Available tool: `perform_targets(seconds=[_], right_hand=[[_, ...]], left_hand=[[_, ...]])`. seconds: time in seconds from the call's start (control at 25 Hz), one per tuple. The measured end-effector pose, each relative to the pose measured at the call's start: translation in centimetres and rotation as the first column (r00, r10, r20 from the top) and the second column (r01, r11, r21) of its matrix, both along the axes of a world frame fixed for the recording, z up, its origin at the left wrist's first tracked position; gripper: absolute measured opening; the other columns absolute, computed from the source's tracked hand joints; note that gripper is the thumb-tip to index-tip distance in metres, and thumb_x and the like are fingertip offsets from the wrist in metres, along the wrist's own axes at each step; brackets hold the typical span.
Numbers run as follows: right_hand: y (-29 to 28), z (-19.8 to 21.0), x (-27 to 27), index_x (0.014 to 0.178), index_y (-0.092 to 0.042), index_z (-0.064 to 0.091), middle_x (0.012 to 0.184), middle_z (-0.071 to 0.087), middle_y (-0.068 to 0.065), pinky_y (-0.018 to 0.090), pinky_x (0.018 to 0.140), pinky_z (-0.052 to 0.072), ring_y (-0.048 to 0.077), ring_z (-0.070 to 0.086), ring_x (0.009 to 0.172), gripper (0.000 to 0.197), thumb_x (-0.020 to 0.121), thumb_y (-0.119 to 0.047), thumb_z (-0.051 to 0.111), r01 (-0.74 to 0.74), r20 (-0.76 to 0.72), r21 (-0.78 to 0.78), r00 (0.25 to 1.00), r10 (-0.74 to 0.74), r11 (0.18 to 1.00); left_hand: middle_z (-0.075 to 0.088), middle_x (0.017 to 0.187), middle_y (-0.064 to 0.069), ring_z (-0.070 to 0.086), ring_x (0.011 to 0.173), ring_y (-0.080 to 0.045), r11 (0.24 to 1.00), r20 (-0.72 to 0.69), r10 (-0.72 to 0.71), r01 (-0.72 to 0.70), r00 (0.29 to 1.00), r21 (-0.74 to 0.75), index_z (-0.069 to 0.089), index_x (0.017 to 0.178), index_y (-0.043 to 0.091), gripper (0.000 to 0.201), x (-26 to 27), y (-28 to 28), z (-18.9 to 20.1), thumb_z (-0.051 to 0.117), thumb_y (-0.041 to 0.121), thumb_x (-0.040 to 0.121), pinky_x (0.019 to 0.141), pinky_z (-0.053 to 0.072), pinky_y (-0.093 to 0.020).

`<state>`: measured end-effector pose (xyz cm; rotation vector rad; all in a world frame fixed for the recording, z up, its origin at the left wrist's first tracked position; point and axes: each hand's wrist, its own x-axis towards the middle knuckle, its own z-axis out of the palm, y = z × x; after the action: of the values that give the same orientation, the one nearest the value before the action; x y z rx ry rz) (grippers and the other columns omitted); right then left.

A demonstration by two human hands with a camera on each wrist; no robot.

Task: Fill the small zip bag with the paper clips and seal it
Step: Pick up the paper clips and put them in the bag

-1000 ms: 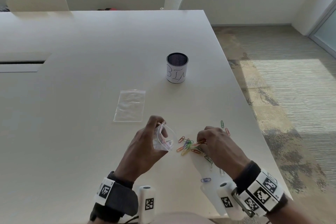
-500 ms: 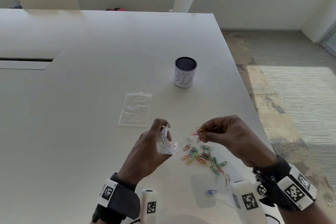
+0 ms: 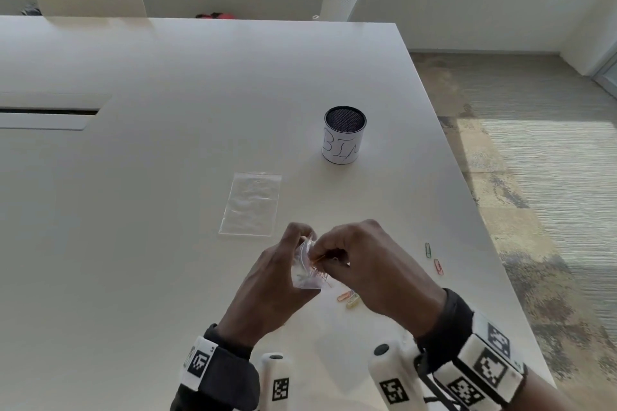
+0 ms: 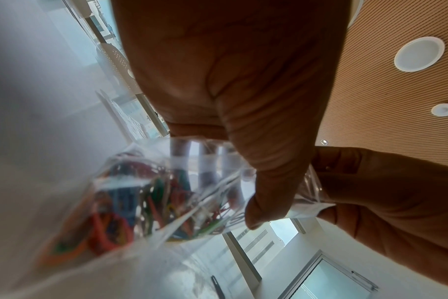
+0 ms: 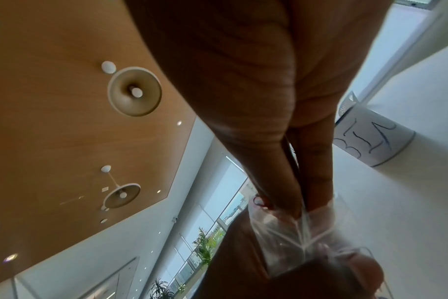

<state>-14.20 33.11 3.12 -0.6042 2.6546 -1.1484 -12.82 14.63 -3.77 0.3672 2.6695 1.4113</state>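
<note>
Clear plastic, small and crumpled, the zip bag (image 3: 305,269) I'm filling sits pinched in my left hand (image 3: 272,290) just above the white table (image 3: 150,210), its mouth tilted up and to the right, straight toward my right hand (image 3: 370,274). That hand touches the mouth from the right, fingertips narrowed on a few coloured wire paper clips (image 3: 320,259) half inside the opening; many clips already fill the bag's bottom. Loose clips (image 3: 349,298) lie just beneath my right hand, two more (image 3: 433,257) well off to the right, so the right hand is nearer. Further out lie a larger flat clear bag (image 3: 251,203) and a mesh cup labelled BIN (image 3: 344,135).
</note>
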Motion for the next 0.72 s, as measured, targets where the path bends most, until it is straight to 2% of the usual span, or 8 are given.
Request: perform_targets(seconds=[0.08,0.16,0.24,0.36,0.44,0.6,0.72], right_hand=[[-0.4,0.0,0.1,0.103,-0.022,0.083,0.088,0.079,-0.001,0.011,0.062,0.048,0.006,0.072,0.072,0.022,0.094,-0.007,0.070,-0.036,-0.015,0.060,0.999,0.036,0.998],[-0.6,0.2,0.3,0.101,-0.021,0.082,0.080,0.075,-0.003,0.012,0.058,0.046,0.005,0.068,0.065,0.022,0.094,-0.006,0.068,-0.064,-0.017,0.065,0.998,0.066,0.996],[-0.4,0.6,0.5,0.100,-0.020,0.082,0.082,0.076,-0.006,0.010,0.062,0.048,0.002,0.067,0.067,0.017,0.095,-0.008,0.071,-0.073,-0.033,0.024,0.997,0.074,0.997],[1.4,1.2,0.3,0.101,-0.019,0.082,0.091,0.078,-0.009,0.016,0.074,0.057,0.002,0.072,0.079,0.010,0.092,-0.016,0.079,-0.003,-0.073,-0.018,0.997,0.002,1.000],[3.8,0.9,-0.1,0.103,-0.020,0.081,0.091,0.076,-0.012,0.020,0.079,0.060,0.000,0.072,0.081,0.015,0.089,-0.022,0.083,0.089,-0.079,0.020,0.993,-0.087,0.996],[9.9,-1.0,-1.1,0.117,-0.020,0.075,0.102,0.071,-0.013,0.018,0.076,0.059,-0.001,0.069,0.085,0.041,0.082,-0.037,0.086,0.208,-0.005,0.261,0.977,-0.214,0.943],[13.3,-3.1,-1.0,0.129,-0.024,0.064,0.111,0.062,-0.011,0.023,0.082,0.053,0.006,0.064,0.094,0.060,0.078,-0.048,0.086,0.226,0.071,0.518,0.950,-0.305,0.825]], left_hand=[[0.070,0.091,0.006,0.062,0.072,-0.015,1.000,0.008,0.004,-0.004,1.000,0.003,0.045,0.115,0.033,0.053,0.0,0.0,0.0,0.078,0.011,0.079,0.061,0.051,-0.029],[0.071,0.092,0.006,0.064,0.074,-0.016,1.000,0.008,-0.004,0.004,1.000,0.012,0.045,0.115,0.032,0.053,0.0,0.0,0.1,0.078,0.011,0.080,0.063,0.053,-0.034],[0.071,0.095,0.007,0.065,0.076,-0.017,1.000,0.009,-0.013,0.013,1.000,0.016,0.045,0.116,0.033,0.054,0.0,0.0,0.2,0.078,0.010,0.080,0.064,0.055,-0.035],[0.067,0.097,0.011,0.062,0.073,-0.012,1.000,-0.012,-0.023,0.024,1.000,0.011,0.044,0.116,0.034,0.056,0.2,-0.1,0.1,0.079,0.010,0.079,0.057,0.050,-0.021],[0.065,0.098,0.012,0.063,0.077,-0.012,0.999,-0.033,-0.031,0.031,0.999,0.009,0.044,0.116,0.036,0.057,0.2,-0.1,0.0,0.081,0.012,0.080,0.055,0.049,-0.017],[0.067,0.094,0.010,0.065,0.082,-0.016,1.000,-0.057,-0.025,0.026,0.998,0.016,0.045,0.117,0.036,0.054,0.2,0.1,-0.2,0.082,0.016,0.083,0.064,0.054,-0.024],[0.067,0.093,0.008,0.064,0.080,-0.017,0.999,-0.068,-0.023,0.024,0.997,0.022,0.047,0.118,0.033,0.052,0.3,0.2,-0.1,0.082,0.015,0.084,0.061,0.053,-0.022]])
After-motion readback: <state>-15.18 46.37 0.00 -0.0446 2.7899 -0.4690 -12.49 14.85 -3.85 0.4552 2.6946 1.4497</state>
